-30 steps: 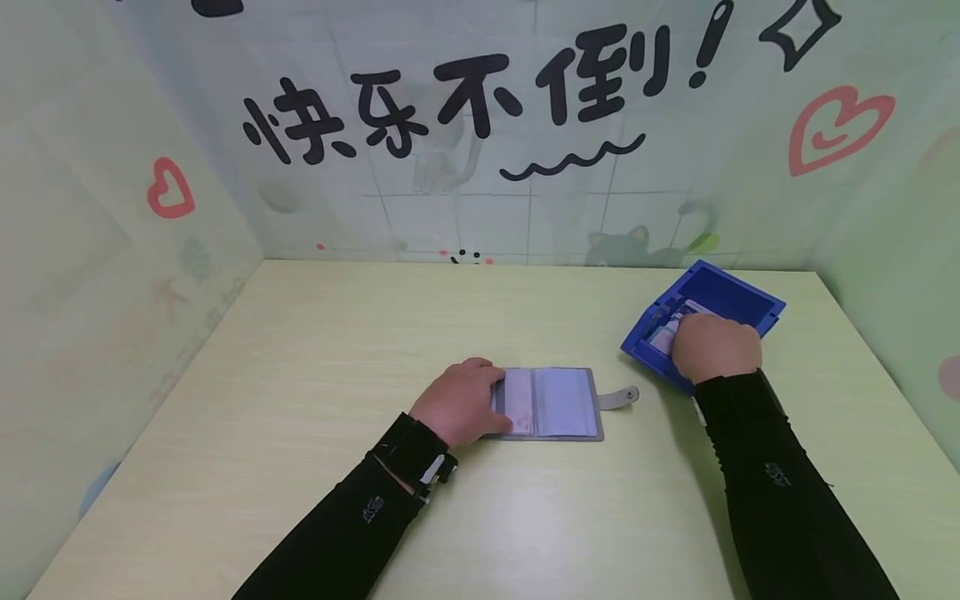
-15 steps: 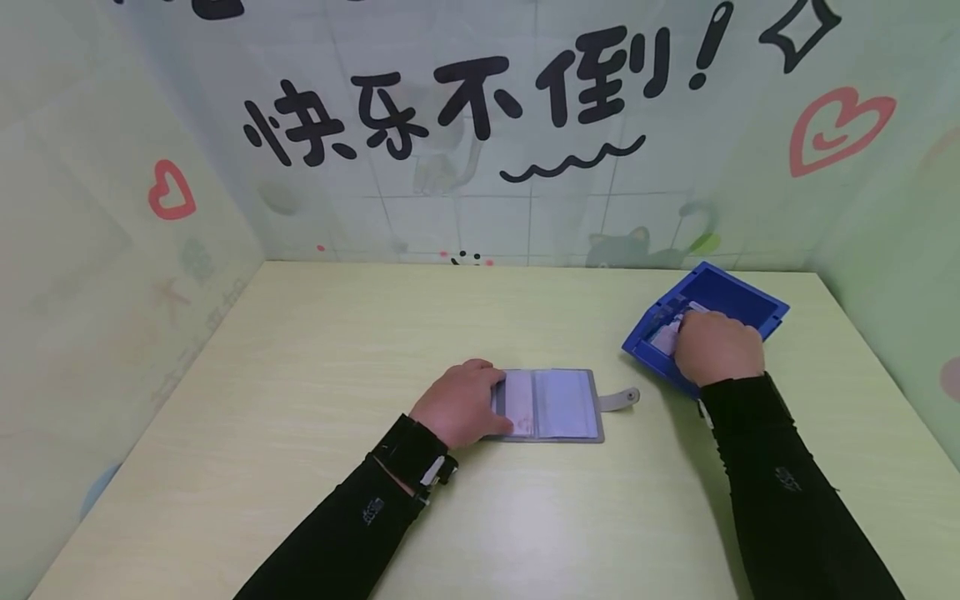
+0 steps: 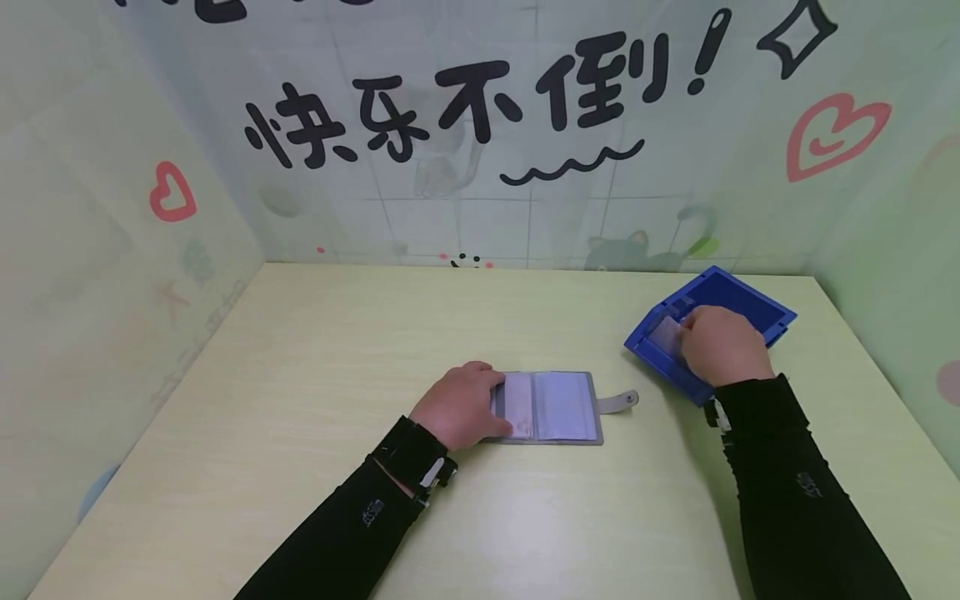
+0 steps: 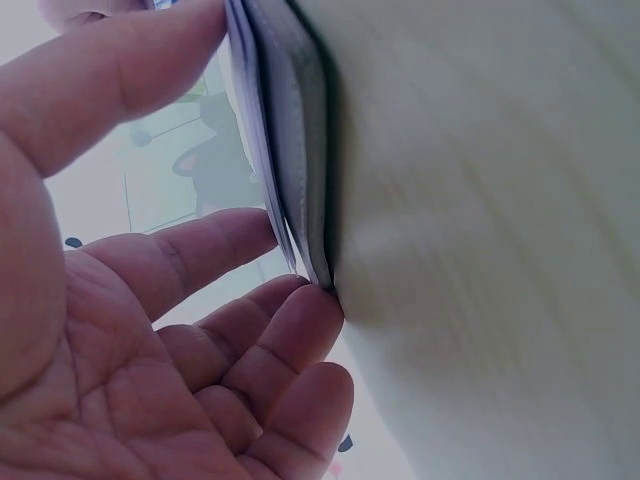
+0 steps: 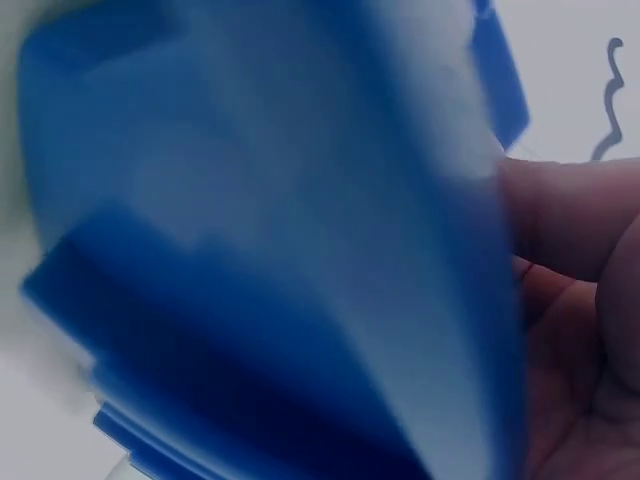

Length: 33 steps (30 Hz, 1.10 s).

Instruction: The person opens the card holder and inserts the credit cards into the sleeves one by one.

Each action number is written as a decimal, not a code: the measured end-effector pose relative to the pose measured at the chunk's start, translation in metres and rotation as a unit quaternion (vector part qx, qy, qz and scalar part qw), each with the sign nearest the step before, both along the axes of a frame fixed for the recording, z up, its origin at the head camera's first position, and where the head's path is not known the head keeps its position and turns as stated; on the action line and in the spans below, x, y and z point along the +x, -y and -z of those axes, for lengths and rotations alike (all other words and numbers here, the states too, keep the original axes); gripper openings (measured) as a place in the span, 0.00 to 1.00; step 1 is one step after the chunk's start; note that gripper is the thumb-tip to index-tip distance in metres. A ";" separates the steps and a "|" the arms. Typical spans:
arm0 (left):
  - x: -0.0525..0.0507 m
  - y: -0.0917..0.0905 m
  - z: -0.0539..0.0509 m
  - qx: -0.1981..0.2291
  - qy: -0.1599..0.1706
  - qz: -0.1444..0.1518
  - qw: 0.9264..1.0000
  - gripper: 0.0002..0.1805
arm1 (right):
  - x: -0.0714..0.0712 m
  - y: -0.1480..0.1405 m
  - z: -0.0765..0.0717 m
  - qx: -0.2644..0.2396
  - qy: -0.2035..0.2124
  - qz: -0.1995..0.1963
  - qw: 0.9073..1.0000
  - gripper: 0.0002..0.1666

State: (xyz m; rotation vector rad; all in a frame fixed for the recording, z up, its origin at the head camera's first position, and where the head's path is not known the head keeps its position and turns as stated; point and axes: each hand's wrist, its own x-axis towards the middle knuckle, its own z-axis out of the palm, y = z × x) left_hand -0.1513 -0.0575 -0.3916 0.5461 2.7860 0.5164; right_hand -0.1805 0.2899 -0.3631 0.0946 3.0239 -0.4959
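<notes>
A small grey card holder (image 3: 566,406) lies spread on the table, its pale sleeves upward and its snap strap (image 3: 618,402) pointing right. At its left end, my left hand (image 3: 459,406) holds it with thumb and fingers. In the left wrist view, the thumb and index finger meet the sleeve edges, and another fingertip touches the corner of the cover (image 4: 308,150). My right hand (image 3: 726,343) is inside the blue tray (image 3: 757,307), fingers curled and pinching what looks like a card, mostly hidden and blurred. A pale card (image 3: 664,335) lies in the tray's left part.
The light wooden table (image 3: 360,333) reaches to a printed backdrop (image 3: 480,225) at the back and sides. The blue tray sits angled at the back right, beyond the card holder's strap.
My right hand and the blue tray have shifted slightly right. The printed cards seen beside the right hand have changed, with a plainer pale one now showing. The left hand and card holder stay put.
</notes>
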 end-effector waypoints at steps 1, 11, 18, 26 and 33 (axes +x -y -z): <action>0.000 0.000 0.000 0.000 -0.001 0.000 1.000 0.38 | 0.001 0.000 -0.001 -0.006 -0.007 0.005 1.000 0.22; 0.000 0.002 0.001 -0.001 -0.002 0.003 1.000 0.38 | 0.008 0.002 -0.017 -0.062 -0.054 0.063 0.995 0.23; 0.000 0.002 0.001 0.002 -0.002 0.003 1.000 0.38 | 0.014 0.009 -0.023 -0.087 -0.103 0.077 0.988 0.23; 0.001 0.002 -0.001 0.007 0.001 0.001 1.000 0.38 | 0.019 0.031 -0.026 -0.125 -0.117 0.062 0.983 0.24; 0.000 0.001 -0.001 0.009 0.006 -0.003 1.000 0.39 | 0.020 0.058 -0.018 -0.157 -0.060 0.017 0.986 0.24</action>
